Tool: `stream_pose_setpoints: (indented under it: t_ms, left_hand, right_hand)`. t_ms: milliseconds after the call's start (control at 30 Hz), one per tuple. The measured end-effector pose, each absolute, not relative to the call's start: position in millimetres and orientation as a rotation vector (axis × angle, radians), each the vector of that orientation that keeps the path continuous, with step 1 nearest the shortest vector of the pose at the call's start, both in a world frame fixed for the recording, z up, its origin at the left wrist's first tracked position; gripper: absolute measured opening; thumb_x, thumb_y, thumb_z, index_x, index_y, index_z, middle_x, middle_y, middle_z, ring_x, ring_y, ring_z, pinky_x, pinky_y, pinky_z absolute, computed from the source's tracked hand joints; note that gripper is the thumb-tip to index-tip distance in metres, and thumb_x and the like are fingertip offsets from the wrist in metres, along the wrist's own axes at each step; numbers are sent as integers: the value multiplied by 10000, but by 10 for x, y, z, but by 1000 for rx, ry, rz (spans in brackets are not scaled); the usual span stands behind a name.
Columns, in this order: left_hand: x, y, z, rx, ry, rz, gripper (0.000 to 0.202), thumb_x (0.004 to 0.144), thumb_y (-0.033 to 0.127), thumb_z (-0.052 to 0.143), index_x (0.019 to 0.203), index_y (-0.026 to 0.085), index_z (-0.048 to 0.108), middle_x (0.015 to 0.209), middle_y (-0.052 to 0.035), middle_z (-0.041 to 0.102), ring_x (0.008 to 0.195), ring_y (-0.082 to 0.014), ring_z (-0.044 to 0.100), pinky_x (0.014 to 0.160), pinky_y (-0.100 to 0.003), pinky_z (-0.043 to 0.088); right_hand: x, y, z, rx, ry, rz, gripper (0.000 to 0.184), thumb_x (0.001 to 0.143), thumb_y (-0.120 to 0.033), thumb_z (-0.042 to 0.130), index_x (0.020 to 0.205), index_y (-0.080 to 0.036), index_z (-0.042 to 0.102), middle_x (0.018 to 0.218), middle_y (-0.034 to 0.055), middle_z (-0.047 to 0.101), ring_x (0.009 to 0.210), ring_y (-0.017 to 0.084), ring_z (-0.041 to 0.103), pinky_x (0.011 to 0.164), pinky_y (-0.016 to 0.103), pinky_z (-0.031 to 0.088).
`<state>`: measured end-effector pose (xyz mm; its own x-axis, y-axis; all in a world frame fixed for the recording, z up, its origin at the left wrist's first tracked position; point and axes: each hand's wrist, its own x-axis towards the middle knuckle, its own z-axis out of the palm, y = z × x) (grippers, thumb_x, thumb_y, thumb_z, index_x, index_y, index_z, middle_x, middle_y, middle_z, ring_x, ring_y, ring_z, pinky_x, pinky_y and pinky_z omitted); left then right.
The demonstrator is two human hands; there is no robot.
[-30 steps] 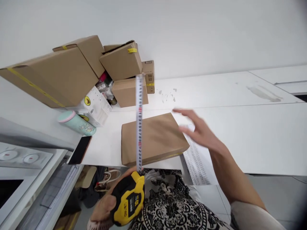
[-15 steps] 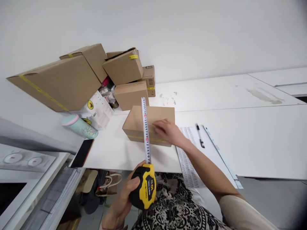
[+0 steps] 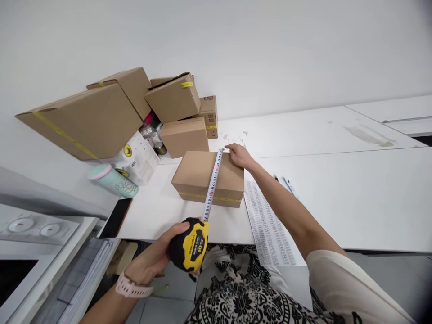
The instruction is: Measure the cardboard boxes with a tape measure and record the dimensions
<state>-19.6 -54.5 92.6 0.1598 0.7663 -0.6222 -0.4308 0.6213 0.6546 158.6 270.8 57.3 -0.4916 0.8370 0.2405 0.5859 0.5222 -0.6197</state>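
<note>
My left hand (image 3: 157, 254) is wrapped around a yellow and black tape measure (image 3: 191, 246) in front of the table's near edge. Its pulled-out blade (image 3: 212, 189) slants away across the top of a closed cardboard box (image 3: 194, 171) with yellow tape along its side. At the box's far edge, my right hand (image 3: 240, 156) is closed, with a fingertip at the blade's end; its other fingers are partly hidden. A printed sheet (image 3: 266, 225) lies right of the box, partly under my right forearm.
Several cardboard boxes (image 3: 182, 99) are stacked at the back left. A mint-green tumbler (image 3: 113, 180), a white avocado-print box (image 3: 141, 155) and a dark flat object (image 3: 115, 218) are at the left. A pen (image 3: 276, 177) shows behind my right forearm.
My right hand has moved from above the box's top to its far edge, at the blade's end. The blade has swung right and now slants; the tape measure's case has shifted left and up.
</note>
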Motion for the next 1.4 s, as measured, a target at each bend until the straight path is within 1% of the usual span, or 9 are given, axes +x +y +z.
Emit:
stream_pose_setpoints:
  t_ms: [100, 267, 400, 567, 733, 833, 1000, 1233, 1400]
  left_hand:
    - [-174, -518, 930, 401, 1202, 866, 837, 823, 518, 685, 1527, 162, 405, 936, -138, 731, 675, -313, 724, 580, -498, 631]
    - [-174, -529, 919, 343, 1228, 854, 888, 791, 503, 722, 1543, 196, 363, 1119, -168, 713, 776, -325, 725, 633, -545, 636]
    - [-194, -510, 978, 324, 1210, 834, 909, 760, 541, 734, 1520, 168, 403, 1045, -165, 738, 732, -337, 730, 617, -528, 627]
    - [-209, -467, 1027, 339, 1200, 757, 906, 744, 628, 708, 1469, 135, 478, 927, -154, 758, 596, -335, 735, 526, -421, 595]
    - [-216, -554, 948, 331, 1207, 823, 867, 794, 573, 696, 1527, 216, 402, 1096, -161, 741, 692, -333, 749, 602, -494, 628]
    - [-207, -594, 922, 321, 1187, 836, 872, 812, 562, 685, 1548, 212, 373, 1187, -188, 710, 749, -342, 748, 634, -534, 632]
    - [-192, -589, 897, 328, 1138, 843, 835, 824, 548, 679, 1540, 211, 411, 1249, -205, 689, 905, -394, 735, 669, -554, 630]
    - [-384, -811, 846, 564, 1250, 1057, 824, 726, 432, 834, 1477, 287, 524, 1470, -116, 587, 1305, -403, 568, 988, -437, 555]
    - [-769, -598, 521, 647, 1345, 1473, 891, 642, 479, 874, 1449, 345, 521, 1512, -85, 530, 1180, -406, 648, 954, -531, 570]
  right_hand:
    - [1554, 2685, 521, -1167, -2269, 611, 517, 944, -158, 340, 1395, -145, 593, 1417, 123, 624, 1298, 301, 567, 1080, 456, 450]
    - [1551, 2637, 495, -1137, -2353, 531, 558, 982, -193, 311, 1520, -242, 448, 1402, 76, 643, 1213, 318, 624, 1014, 523, 475]
    - [1549, 2636, 500, -1114, -2417, 470, 521, 993, -195, 296, 1450, -261, 537, 1381, 79, 658, 1184, 320, 640, 1002, 536, 467]
    - [1536, 2636, 508, -1154, -2435, 487, 510, 996, -183, 302, 1400, -257, 605, 1390, 66, 660, 1229, 315, 627, 1034, 523, 446]
    - [1532, 2619, 512, -1168, -2413, 520, 496, 988, -184, 338, 1382, -268, 628, 1400, 35, 656, 1245, 308, 621, 1069, 518, 427]
    - [1533, 2603, 514, -1165, -2406, 530, 489, 980, -191, 356, 1370, -271, 641, 1391, 28, 662, 1233, 311, 623, 1069, 515, 426]
    - [1521, 2609, 518, -1125, -2377, 578, 493, 956, -175, 364, 1347, -229, 660, 1342, 82, 687, 1189, 327, 634, 1047, 520, 437]
    - [1775, 2379, 306, -1050, -1430, 728, 423, 971, -346, 355, 1234, -227, 665, 1270, 108, 685, 1146, 225, 625, 988, 391, 490]
    - [2164, 1857, -256, -1137, -1117, 1009, 379, 903, -439, 489, 1125, -210, 694, 1154, 111, 731, 1076, 237, 663, 951, 440, 517]
